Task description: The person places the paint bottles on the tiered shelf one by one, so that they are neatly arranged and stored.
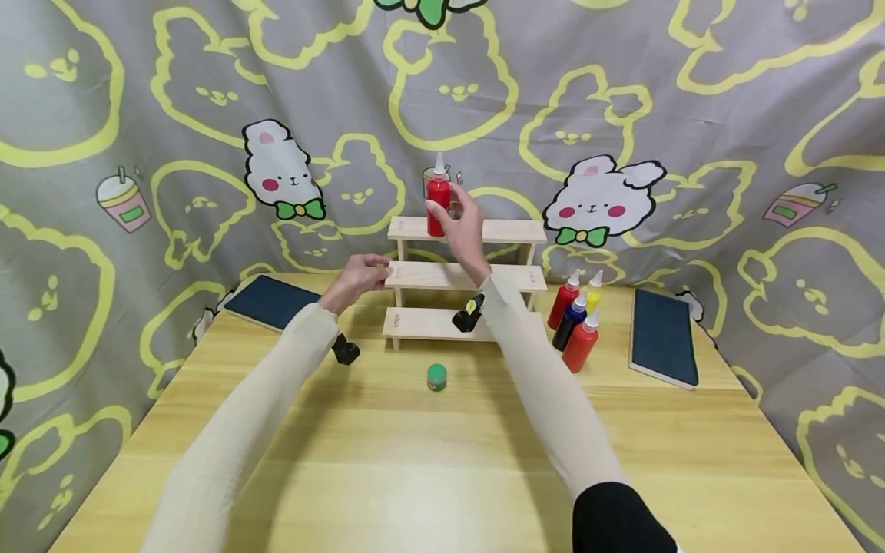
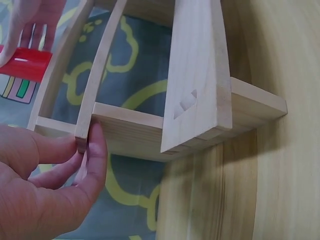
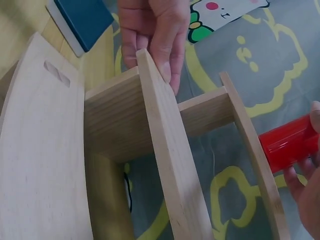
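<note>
The right hand is clamped on a red bottle with a white pointed cap, thumb on 1 side and fingers on the other. The bottle stands upright at the top shelf of a pale wooden stand with 3 tiers; in the right wrist view its base meets that board, though whether its weight rests there cannot be told. The left hand pinches the left end of the middle shelf between thumb and fingers. The 2 hands are apart, the right higher than the left. The bottom shelf sits low at the front, and a small jar with a green lid is on the surface before it. Just to the right of the stand, 4 more capped bottles cluster: 2 red, 1 yellow and 1 dark blue. A dark notebook lies beyond them, and a dark blue book lies to the left of the stand. Behind hangs a grey curtain printed with yellow outlines and white rabbits.
</note>
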Motion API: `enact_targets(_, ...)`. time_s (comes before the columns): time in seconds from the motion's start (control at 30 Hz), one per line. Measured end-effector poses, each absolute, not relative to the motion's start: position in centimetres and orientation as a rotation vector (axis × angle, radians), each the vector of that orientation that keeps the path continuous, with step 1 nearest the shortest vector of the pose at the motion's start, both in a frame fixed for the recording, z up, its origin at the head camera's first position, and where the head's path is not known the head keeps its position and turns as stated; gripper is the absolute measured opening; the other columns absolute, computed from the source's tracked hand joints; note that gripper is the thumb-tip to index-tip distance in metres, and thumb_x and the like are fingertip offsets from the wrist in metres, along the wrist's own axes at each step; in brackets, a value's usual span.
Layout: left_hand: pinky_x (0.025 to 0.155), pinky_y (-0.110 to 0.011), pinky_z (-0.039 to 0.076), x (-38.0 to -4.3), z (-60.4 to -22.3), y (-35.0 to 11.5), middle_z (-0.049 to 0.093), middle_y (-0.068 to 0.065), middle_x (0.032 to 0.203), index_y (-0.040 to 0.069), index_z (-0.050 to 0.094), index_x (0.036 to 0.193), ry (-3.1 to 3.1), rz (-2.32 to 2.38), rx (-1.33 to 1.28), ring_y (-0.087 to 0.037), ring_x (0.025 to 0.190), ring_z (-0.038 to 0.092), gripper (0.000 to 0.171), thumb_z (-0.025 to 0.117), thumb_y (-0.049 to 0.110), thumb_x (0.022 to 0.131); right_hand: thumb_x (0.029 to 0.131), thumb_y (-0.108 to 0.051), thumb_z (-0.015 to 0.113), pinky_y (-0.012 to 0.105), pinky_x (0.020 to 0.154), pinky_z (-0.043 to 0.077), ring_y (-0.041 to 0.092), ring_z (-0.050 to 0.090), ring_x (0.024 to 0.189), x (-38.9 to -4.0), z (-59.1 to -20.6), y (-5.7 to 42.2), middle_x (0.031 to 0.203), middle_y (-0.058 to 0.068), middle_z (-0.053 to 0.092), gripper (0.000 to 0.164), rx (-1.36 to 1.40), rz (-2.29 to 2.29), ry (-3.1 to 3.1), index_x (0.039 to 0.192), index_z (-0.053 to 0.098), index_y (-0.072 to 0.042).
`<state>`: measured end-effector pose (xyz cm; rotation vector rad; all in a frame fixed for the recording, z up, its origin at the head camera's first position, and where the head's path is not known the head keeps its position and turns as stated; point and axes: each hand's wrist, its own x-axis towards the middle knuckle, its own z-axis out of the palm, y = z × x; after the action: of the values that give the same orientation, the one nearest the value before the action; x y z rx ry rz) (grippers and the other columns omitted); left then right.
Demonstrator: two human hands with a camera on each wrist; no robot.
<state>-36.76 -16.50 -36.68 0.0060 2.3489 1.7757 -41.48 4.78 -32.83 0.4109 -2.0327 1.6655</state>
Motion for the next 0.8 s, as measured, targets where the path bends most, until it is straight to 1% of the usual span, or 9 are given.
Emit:
enact_targets(0.07,0.081,-0.022,0.060,-36.65,-36.80,-16.48,0.058,-0.027,0.138,-0.006,0.050,0.150,2.355,1.763,0.008,-0.017,0.093,0.064,0.044,0.055,0.007,0.108,0.098,-0.021,0.076,0.031,0.091,0.059,0.026,0.065,0.106,-41.42,-33.19,4.64,0.128,0.017,0.067,0.051,0.395,1.653,-2.029,0.144,0.060,-0.005)
enact_targets(0.2,0.083,-0.025,0.060,-36.63,-36.81,-16.28,0.059,-0.026,0.135,-0.006,0.051,0.149,2.375,1.755,0.011,-0.018,0.093,0.063,0.043,0.055,0.007,0.108,0.099,-0.021,0.076,0.036,0.095,0.059,0.029,0.065,0.109,-41.38,-33.24,4.59,0.129,0.017,0.066,0.051,0.403,1.648,-2.017,0.144,0.059,-0.005)
enact_targets(0.33,0.084,-0.025,0.060,-36.68,-36.83,-16.38,0.059,-0.026,0.137,-0.005,0.051,0.149,2.385,1.744,-0.003,-0.020,0.096,0.063,0.043,0.055,0.007,0.108,0.099,-0.022,0.076,0.033,0.094,0.059,0.028,0.064,0.110,-41.46,-33.33,4.39,0.129,0.017,0.066,0.051,0.404,1.648,-2.026,0.145,0.059,-0.006)
enact_targets(0.4,0.087,-0.028,0.061,-36.69,-36.85,-16.46,0.058,-0.027,0.139,-0.005,0.051,0.149,2.392,1.751,-0.010,-0.022,0.099,0.064,0.043,0.054,0.007,0.108,0.099,-0.023,0.076,0.032,0.093,0.058,0.028,0.065,0.110,-41.46,-33.31,4.25,0.129,0.017,0.066,0.050,0.411,1.650,-2.024,0.144,0.059,-0.005)
enact_targets(0.5,0.095,-0.036,0.060,-36.65,-36.89,-16.55,0.058,-0.028,0.141,-0.006,0.051,0.149,2.395,1.763,-0.018,-0.025,0.102,0.065,0.043,0.054,0.006,0.108,0.099,-0.022,0.076,0.032,0.093,0.058,0.028,0.065,0.110,-41.44,-33.34,4.05,0.128,0.017,0.067,0.049,0.414,1.657,-2.019,0.142,0.061,-0.005)
enact_targets(0.6,0.102,-0.041,0.059,-36.52,-36.88,-16.49,0.059,-0.028,0.140,-0.006,0.051,0.149,2.399,1.756,-0.024,-0.024,0.102,0.065,0.042,0.054,0.006,0.108,0.099,-0.023,0.076,0.032,0.094,0.058,0.027,0.065,0.110,-41.44,-33.45,4.05,0.129,0.016,0.067,0.050,0.400,1.672,-2.023,0.142,0.061,-0.005)
enact_targets(0.67,0.099,-0.038,0.060,-36.42,-36.86,-16.35,0.060,-0.028,0.140,-0.005,0.052,0.148,2.400,1.754,-0.029,-0.022,0.100,0.066,0.042,0.055,0.007,0.108,0.099,-0.023,0.076,0.032,0.095,0.059,0.027,0.066,0.109,-41.44,-33.53,4.09,0.129,0.016,0.067,0.050,0.391,1.678,-2.023,0.143,0.061,-0.005)
enact_targets(0.8,0.088,-0.029,0.062,-36.20,-36.75,-16.13,0.061,-0.027,0.138,-0.005,0.054,0.147,2.411,1.752,-0.029,-0.018,0.093,0.065,0.041,0.056,0.007,0.108,0.099,-0.023,0.076,0.033,0.095,0.059,0.028,0.066,0.108,-41.51,-33.66,4.08,0.129,0.017,0.067,0.051,0.391,1.679,-2.014,0.144,0.060,-0.005)
